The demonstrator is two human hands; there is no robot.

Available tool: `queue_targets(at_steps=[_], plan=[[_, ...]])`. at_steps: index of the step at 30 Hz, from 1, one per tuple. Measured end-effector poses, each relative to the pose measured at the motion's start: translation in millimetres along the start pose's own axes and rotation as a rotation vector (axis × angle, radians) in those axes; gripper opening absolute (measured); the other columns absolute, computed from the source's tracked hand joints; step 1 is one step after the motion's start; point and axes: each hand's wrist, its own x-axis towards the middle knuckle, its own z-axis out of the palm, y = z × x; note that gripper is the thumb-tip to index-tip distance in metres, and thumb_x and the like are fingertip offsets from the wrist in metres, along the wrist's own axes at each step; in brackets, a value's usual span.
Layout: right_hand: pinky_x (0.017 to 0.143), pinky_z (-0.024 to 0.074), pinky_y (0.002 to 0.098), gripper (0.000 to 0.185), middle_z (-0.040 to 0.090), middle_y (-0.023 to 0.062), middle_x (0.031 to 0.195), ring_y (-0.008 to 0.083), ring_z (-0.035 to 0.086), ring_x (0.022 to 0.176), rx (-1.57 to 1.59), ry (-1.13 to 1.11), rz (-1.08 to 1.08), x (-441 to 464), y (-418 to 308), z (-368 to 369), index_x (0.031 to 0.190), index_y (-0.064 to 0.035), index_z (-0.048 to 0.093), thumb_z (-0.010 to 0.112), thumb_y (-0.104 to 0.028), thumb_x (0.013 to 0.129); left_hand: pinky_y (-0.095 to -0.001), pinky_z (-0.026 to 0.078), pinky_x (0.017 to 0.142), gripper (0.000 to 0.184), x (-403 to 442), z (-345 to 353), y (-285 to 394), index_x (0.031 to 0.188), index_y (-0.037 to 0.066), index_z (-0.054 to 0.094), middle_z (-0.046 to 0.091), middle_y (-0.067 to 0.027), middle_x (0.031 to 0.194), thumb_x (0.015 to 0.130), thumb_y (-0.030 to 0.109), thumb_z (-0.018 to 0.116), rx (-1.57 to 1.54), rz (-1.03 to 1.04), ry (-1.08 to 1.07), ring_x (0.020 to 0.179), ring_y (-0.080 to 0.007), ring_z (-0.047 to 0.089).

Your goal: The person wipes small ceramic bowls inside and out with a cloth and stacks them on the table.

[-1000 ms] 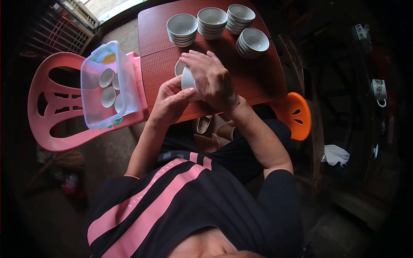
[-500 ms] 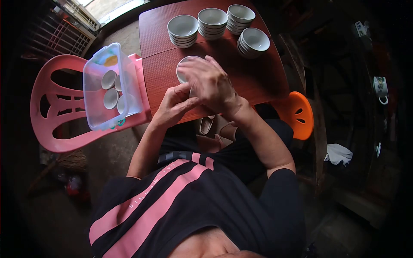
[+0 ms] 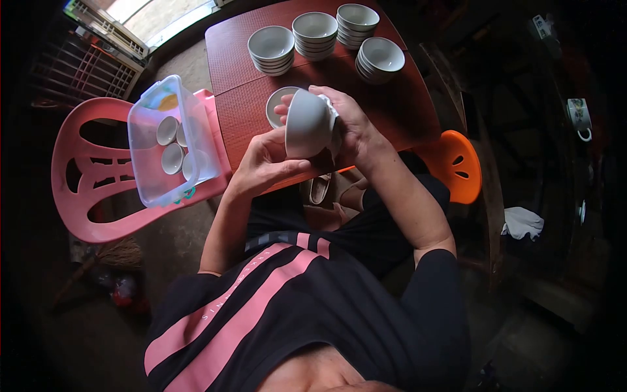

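A white bowl [image 3: 305, 124], tilted on its side with its outer wall in view, is held between both hands over the near edge of the red table [image 3: 241, 117]. My left hand [image 3: 264, 163] grips it from the left, thumb along its lower side. On the right, my right hand [image 3: 349, 124] presses a white cloth [image 3: 332, 112] against the bowl's foot or far side; part of that hand's fingers is hidden. Behind the held bowl, another white bowl [image 3: 277, 108] stands on the table, partly covered by fingers.
Several stacks of white bowls [image 3: 315, 36] stand at the table's far side. A clear plastic bin [image 3: 147, 176] with several bowls sits on a pink chair [image 3: 72, 202] at left. An orange stool [image 3: 460, 170] is at right, with a white cloth [image 3: 522, 223] beyond it.
The held bowl has turned so its outer wall faces me. My right hand has moved from over it to its right side, and the white cloth now shows.
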Motion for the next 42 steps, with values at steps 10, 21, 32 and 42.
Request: queue_targets(at_steps=[10,21,32,42], plan=[[0.101,0.0331,0.0462,0.035,0.058,0.0128,0.119,0.031,0.052,0.115,-1.825,-0.009,-1.261,-34,21,43,0.112,-0.0026,0.06,0.057,-0.022,0.083,-0.0301,0.047,0.087,0.036,-1,-1,-17,0.112,-0.006,0.051,0.06,-0.0103,0.106,0.083,0.009,0.064,-0.417,0.145,0.08,0.098,-0.0168,0.058],[0.078,0.0497,0.0335,0.029,0.063,0.0204,0.099,0.0306,0.063,0.087,-1.092,-0.155,-0.501,10,-4,-14,0.102,0.0046,0.06,0.046,-0.015,0.086,-0.0273,0.044,0.086,0.029,-8,7,-11,0.107,-0.007,0.057,0.062,-0.0092,0.102,0.08,-0.002,0.064,-0.035,0.062,0.061,0.095,-0.0134,0.058],[0.084,0.047,0.0379,0.024,0.063,0.0142,0.1,0.0273,0.061,0.094,-1.707,0.016,-1.353,-5,18,10,0.095,-0.0016,0.063,0.054,-0.022,0.086,-0.0274,0.047,0.078,0.024,-4,9,-11,0.1,-0.007,0.055,0.061,-0.0089,0.097,0.079,0.001,0.062,-0.038,0.042,0.133,0.09,-0.0156,0.058],[0.078,0.0525,0.0363,0.035,0.063,0.0146,0.095,0.0211,0.063,0.086,0.16,-0.036,0.034,1,3,-9,0.103,0.0045,0.056,0.035,-0.021,0.094,-0.0243,0.045,0.073,0.036,-2,13,-4,0.106,-0.007,0.056,0.061,-0.0073,0.096,0.075,0.007,0.07,0.195,0.009,0.18,0.085,-0.0108,0.055]])
